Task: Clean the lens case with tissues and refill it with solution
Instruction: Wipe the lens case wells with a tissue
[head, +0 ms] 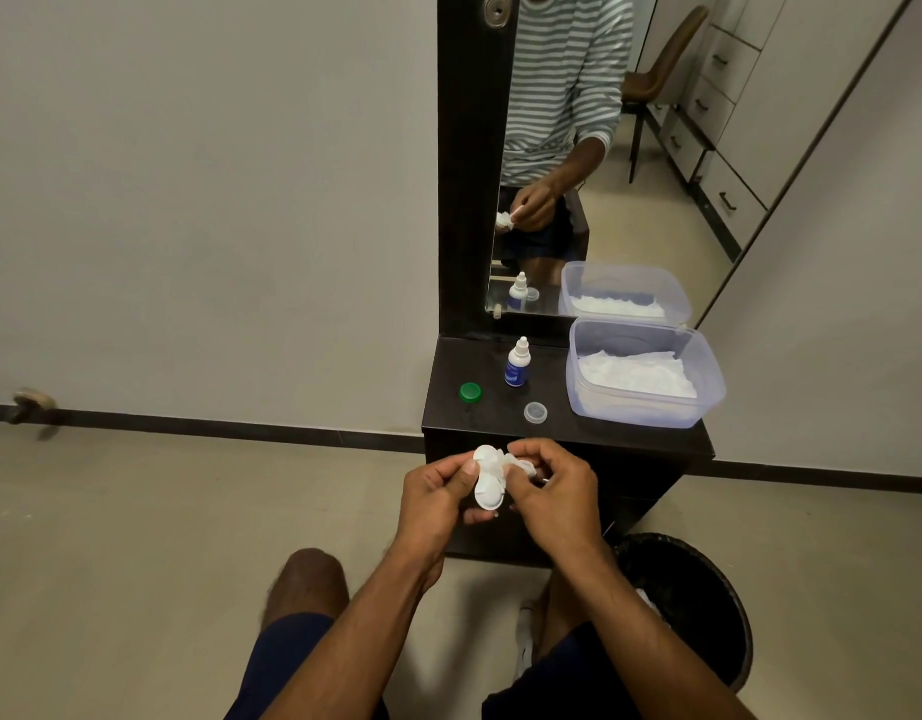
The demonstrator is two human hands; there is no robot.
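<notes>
My left hand [435,493] grips a white lens case [489,488], held upright in front of the dark stand. My right hand [552,491] pinches a crumpled white tissue [516,464] against the case's upper well. On the stand top [474,423] behind them sit a green cap [470,392], a translucent cap [535,412] and a small white solution bottle [518,362] with a blue label, standing upright. A clear plastic box of tissues [643,376] is at the right of the stand top.
A tall mirror [604,148] rises behind the stand and reflects my hands and the box. A black waste bin [698,595] stands on the floor at the lower right, beside my right knee. Beige floor spreads to the left.
</notes>
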